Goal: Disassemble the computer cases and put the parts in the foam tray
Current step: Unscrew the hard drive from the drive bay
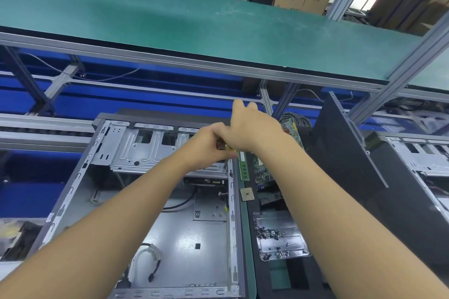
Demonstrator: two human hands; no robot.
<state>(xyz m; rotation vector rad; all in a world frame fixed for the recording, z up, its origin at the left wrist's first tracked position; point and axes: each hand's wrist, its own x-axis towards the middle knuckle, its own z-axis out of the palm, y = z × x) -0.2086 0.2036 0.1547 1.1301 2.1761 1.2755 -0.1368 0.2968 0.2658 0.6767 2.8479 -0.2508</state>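
Note:
An open grey computer case point(150, 201) lies on its side in front of me, its motherboard bay bare metal with loose cables. My left hand point(209, 143) is curled round a small brown and yellow part at the case's upper right corner. My right hand point(252, 128) overlaps it from the right, its fingers hidden behind the left hand. To the right is the black foam tray point(272, 281), holding a green memory stick point(243, 165), a green circuit board point(263, 172) and a square CPU chip point(247, 194).
A clear plastic dish point(279, 235) with several dark screws sits on the foam tray. A black side panel point(349, 165) leans upright to the right, and a second open case point(422, 160) lies beyond it. A green shelf point(194, 24) spans overhead.

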